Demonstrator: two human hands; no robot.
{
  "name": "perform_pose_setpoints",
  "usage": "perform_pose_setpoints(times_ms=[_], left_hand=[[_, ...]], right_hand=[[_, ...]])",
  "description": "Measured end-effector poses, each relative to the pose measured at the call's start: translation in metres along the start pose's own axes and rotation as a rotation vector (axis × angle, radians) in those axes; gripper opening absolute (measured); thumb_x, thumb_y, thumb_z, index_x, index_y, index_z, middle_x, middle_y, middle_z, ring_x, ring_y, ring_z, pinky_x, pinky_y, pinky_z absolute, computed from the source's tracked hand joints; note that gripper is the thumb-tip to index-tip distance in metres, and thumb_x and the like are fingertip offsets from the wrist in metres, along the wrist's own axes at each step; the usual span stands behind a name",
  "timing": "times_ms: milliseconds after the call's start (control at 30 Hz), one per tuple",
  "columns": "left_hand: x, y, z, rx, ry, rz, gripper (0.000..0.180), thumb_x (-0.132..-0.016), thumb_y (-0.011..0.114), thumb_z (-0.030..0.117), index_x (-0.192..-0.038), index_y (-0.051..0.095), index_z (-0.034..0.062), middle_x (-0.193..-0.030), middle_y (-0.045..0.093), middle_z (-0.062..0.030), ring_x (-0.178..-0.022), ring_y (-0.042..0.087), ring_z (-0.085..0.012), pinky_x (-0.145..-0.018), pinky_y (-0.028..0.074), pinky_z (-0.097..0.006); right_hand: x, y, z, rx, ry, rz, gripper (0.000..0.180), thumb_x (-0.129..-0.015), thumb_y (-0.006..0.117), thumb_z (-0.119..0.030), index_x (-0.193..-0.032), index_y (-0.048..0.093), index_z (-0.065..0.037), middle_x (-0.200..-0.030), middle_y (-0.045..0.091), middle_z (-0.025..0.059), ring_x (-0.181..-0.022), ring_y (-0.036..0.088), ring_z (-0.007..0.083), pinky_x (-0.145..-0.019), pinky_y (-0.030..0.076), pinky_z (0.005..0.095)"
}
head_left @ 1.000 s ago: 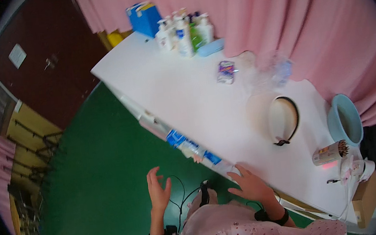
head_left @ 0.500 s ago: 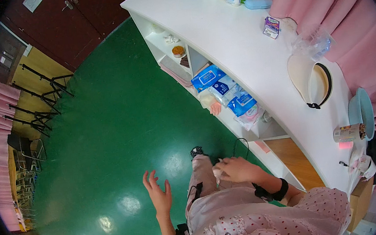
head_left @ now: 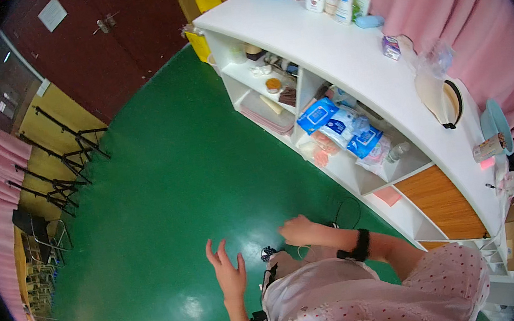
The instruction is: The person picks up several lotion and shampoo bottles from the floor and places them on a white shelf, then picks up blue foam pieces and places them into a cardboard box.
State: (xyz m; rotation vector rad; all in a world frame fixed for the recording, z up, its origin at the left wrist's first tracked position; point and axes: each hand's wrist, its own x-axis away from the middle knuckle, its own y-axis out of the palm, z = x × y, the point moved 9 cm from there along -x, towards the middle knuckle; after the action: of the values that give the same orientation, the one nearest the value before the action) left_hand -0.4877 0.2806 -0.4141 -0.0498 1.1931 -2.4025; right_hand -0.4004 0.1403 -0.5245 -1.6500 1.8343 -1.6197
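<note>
My left hand [head_left: 228,271] is raised over the green floor with its fingers apart and holds nothing. My right hand [head_left: 297,229] is in front of my body, its fingers curled together. What it holds, if anything, is hidden by the hand. A thin pale loop [head_left: 305,253] shows just below it, and I cannot tell whether it hangs from the hand. Nearest to the right hand on the far side is the white shelf unit [head_left: 340,180]. Packs of wet wipes [head_left: 364,141] and a clear bottle [head_left: 398,152] lie in its middle compartment.
On the curved white counter [head_left: 293,28] stand pump bottles [head_left: 344,1], a small purple box [head_left: 390,48], a sun visor [head_left: 439,104] and a blue basin [head_left: 496,126]. Black folding stands [head_left: 72,130] line the left wall. A dark cable [head_left: 358,212] loops by the shelf base.
The view has shifted, showing more of the shelf compartments. My right hand has moved away from my body, and the pale thing seen in it before is out of sight. My left hand stays open.
</note>
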Motion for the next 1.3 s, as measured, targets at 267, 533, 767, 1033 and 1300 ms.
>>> perform_pose_setpoints(times_ms=[267, 533, 767, 1033, 1300], left_hand=[[0.048, -0.098, -0.159, -0.028, -0.28, 0.103, 0.046, -0.075, 0.057, 0.005, -0.117, 0.038, 0.004, -0.13, 0.022, -0.0177, -0.094, 0.048, -0.0298, -0.074, 0.042, -0.037], [0.03, -0.139, -0.254, -0.097, -0.484, 0.297, 0.05, -0.076, 0.058, 0.009, -0.121, 0.036, 0.0053, -0.129, 0.023, -0.0181, -0.095, 0.044, -0.028, -0.076, 0.04, -0.035], [0.012, -0.174, -0.314, -0.075, -0.664, 0.408, 0.048, -0.076, 0.058, 0.008, -0.119, 0.037, 0.004, -0.129, 0.022, -0.0194, -0.102, 0.043, -0.0321, -0.082, 0.041, -0.037], [0.063, -0.258, -0.372, -0.138, -0.902, 0.728, 0.05, -0.073, 0.059, 0.003, -0.118, 0.037, 0.0036, -0.127, 0.027, -0.018, -0.094, 0.049, -0.0307, -0.08, 0.043, -0.036], [0.211, -0.254, -0.397, -0.221, -1.602, 0.9, 0.052, -0.071, 0.059, 0.007, -0.118, 0.035, 0.0039, -0.128, 0.026, -0.0209, -0.103, 0.044, -0.0396, -0.081, 0.042, -0.041]], right_hand=[[-0.234, -0.022, -0.223, -0.031, -0.513, -0.119, 0.014, -0.048, 0.066, -0.017, -0.058, 0.061, -0.009, -0.06, 0.057, 0.0102, -0.052, 0.053, 0.0228, -0.048, 0.043, 0.039], [-0.375, -0.216, -0.475, 0.56, -0.66, 0.376, 0.014, -0.055, 0.062, -0.016, -0.067, 0.06, -0.009, -0.07, 0.055, 0.0125, -0.062, 0.052, 0.027, -0.053, 0.042, 0.0427], [-0.485, -0.278, -0.579, 0.742, -0.509, 0.423, 0.019, -0.064, 0.058, -0.016, -0.082, 0.061, -0.008, -0.084, 0.056, 0.0141, -0.075, 0.052, 0.0305, -0.06, 0.043, 0.0463], [-0.576, -0.246, -0.673, 0.984, -0.347, 0.454, 0.026, -0.075, 0.054, -0.016, -0.098, 0.061, -0.007, -0.1, 0.057, 0.0159, -0.091, 0.052, 0.0346, -0.069, 0.044, 0.0505], [-0.55, 0.056, -0.67, 0.875, -1.281, -0.324, 0.018, -0.069, 0.052, -0.015, -0.081, 0.062, -0.005, -0.081, 0.061, 0.0165, -0.079, 0.06, 0.0299, -0.065, 0.049, 0.0428]])
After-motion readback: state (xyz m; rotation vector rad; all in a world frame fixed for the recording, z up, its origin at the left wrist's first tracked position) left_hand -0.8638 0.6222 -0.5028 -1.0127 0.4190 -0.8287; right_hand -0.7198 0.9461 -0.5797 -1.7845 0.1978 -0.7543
